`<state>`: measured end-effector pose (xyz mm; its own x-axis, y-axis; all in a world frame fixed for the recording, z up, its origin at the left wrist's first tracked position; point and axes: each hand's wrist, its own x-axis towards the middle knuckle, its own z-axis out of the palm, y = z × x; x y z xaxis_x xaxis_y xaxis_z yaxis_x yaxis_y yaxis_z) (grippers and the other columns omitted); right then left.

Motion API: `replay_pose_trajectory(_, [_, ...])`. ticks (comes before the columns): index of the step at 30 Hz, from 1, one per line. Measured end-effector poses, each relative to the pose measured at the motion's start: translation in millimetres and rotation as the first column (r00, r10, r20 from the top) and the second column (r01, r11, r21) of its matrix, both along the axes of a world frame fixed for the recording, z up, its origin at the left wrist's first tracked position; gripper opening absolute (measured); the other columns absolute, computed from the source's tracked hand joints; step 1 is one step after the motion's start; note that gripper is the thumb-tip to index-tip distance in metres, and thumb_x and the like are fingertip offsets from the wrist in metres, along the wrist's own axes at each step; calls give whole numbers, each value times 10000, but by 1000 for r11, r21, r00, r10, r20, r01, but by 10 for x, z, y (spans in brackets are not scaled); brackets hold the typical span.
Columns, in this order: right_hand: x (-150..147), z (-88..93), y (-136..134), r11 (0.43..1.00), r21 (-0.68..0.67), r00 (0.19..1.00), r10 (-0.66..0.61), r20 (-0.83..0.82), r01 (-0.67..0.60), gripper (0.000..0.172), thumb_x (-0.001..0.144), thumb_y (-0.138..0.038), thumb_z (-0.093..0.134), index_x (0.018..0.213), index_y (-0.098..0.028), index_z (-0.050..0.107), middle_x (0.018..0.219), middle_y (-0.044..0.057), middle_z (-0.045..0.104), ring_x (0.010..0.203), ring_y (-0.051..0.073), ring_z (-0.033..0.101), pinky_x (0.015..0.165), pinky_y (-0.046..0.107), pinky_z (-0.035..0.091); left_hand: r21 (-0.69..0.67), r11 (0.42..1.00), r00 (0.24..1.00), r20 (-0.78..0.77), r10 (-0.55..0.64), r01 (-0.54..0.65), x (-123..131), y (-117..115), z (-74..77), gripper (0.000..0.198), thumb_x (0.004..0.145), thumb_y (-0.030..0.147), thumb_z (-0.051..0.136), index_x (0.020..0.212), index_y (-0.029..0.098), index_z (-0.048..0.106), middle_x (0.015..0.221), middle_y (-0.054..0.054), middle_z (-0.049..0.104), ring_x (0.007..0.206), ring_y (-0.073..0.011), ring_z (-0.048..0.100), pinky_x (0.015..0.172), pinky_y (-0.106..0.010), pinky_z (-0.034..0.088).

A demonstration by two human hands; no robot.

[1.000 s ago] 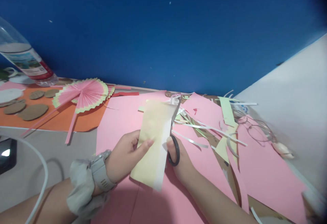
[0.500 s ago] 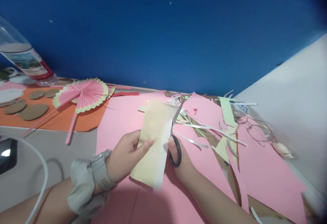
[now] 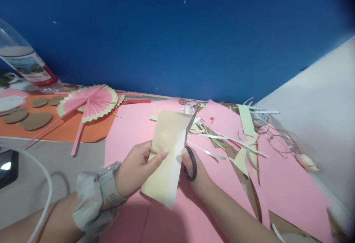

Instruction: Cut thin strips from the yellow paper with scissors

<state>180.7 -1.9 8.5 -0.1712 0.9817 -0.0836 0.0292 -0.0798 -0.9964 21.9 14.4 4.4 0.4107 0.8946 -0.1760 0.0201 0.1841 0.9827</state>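
Note:
A pale yellow sheet of paper (image 3: 165, 136) with a white strip along its right side is pinched in my left hand (image 3: 142, 163), thumb on top. My right hand (image 3: 195, 169) grips a pair of scissors (image 3: 190, 178) by the dark handles, thumb through one loop. The blades point away from me along the sheet's right edge; how far they are apart I cannot tell. Beneath both hands lie pink paper sheets (image 3: 127, 125). Just right of the scissors are loose white and green paper strips (image 3: 219, 137).
A pink and green pleated paper fan (image 3: 91, 101) lies on orange paper (image 3: 91, 134) at the left, near cardboard discs (image 3: 36, 121). Behind them stands a plastic bottle (image 3: 30, 69). A white cable (image 3: 46, 176) crosses the left foreground. Glasses (image 3: 284, 141) lie right. A blue wall (image 3: 177, 43) rises behind.
The scissor blades and the top of the yellow paper have shifted very slightly. Both hands stay almost in place.

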Motion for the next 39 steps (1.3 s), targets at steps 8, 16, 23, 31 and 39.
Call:
replay_pose_trajectory(8, [-9,-121,0,998,-57,997,-18,-70,14,535,811,-722,471,719,-197,511,434,-52,465,344,99,424,325,208,385,-5,1000,1000,12,-2,2,-5,-5,10,299,864,435,578,854,140,624,700,-43,708,609,-176,656,528,-257,520])
replay_pose_trajectory(16, [-7,-111,6,997,-73,996,0,-84,-7,533,800,-723,480,693,-201,507,429,-50,463,341,107,435,323,218,387,21,999,1000,-8,25,-25,11,2,15,287,858,431,583,796,151,611,667,-8,661,575,-134,598,489,-209,468])
replay_pose_trajectory(23, [-1,-91,7,999,-43,997,-16,-82,12,509,807,-713,486,714,-215,534,448,-34,495,337,125,462,334,242,407,35,999,999,-30,11,-10,-7,-15,-14,340,871,470,546,785,145,597,691,-21,638,581,-135,574,487,-218,449])
replay_pose_trajectory(31, [22,-14,0,999,-11,998,-50,-43,50,519,797,-716,504,712,-214,603,526,24,594,534,202,612,484,289,521,51,997,998,-20,57,-56,-20,-22,-65,418,924,498,437,735,153,577,659,2,568,563,-116,503,491,-215,406])
replay_pose_trajectory(39, [27,0,15,1000,15,1000,-26,-11,26,570,779,-762,462,744,-213,615,679,54,639,655,225,613,613,330,527,117,993,998,-64,5,2,-31,-9,-72,447,926,500,417,714,147,591,646,-2,560,567,-120,488,496,-219,393])
